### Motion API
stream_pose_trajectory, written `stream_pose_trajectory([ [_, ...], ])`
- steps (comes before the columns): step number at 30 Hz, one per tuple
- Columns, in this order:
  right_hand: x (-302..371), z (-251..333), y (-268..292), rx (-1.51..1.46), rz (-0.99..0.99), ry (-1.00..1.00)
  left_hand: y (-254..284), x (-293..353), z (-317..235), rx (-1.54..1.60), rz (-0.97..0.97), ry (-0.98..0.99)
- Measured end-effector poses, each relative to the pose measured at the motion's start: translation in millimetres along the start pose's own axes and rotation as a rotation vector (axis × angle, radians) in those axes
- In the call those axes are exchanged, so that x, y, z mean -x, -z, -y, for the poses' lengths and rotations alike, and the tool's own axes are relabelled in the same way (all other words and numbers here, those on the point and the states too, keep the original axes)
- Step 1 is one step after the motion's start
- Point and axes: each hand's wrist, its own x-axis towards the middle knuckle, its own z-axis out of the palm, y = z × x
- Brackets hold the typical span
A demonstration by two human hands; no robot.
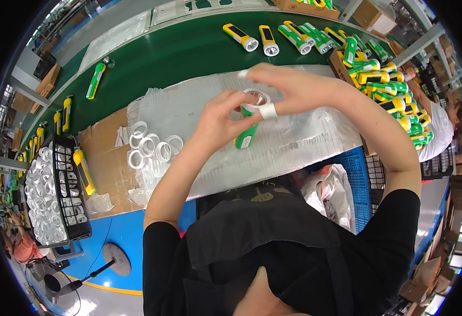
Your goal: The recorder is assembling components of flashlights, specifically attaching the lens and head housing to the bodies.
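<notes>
Left hand (221,118) covers the upper body of the green flashlight (247,134), only its lower end showing; right hand (289,87) hides the far rim of its head. The black crate (70,181) of white rings bends into the fisheye edge, single rings too small to separate. A neighbouring person's white sleeve (435,131) is cut off at the rim

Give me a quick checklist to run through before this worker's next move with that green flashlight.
1. Left hand grips the green flashlight: ok.
2. Right hand at the flashlight's white ring: ok.
3. Ring seated straight: cannot tell.
4. Spare white rings close on the plastic sheet: ok.
5. Black basket holds more rings: ok.
</notes>
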Motion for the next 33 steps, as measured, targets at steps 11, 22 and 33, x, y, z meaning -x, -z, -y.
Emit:
stream_pose_trajectory([
  [11,-1,-1,-11,-0.075,-0.103,0.136,-3,-1,-3,0.015,0.037,-0.003],
  [22,-1,1,-22,-0.054,0.039,-0.134,0,3,7,0.087,0.033,0.040],
  [33,20,-9,-8,-0.495,-0.091,0.154,12,11,11,0.519,0.142,0.224],
])
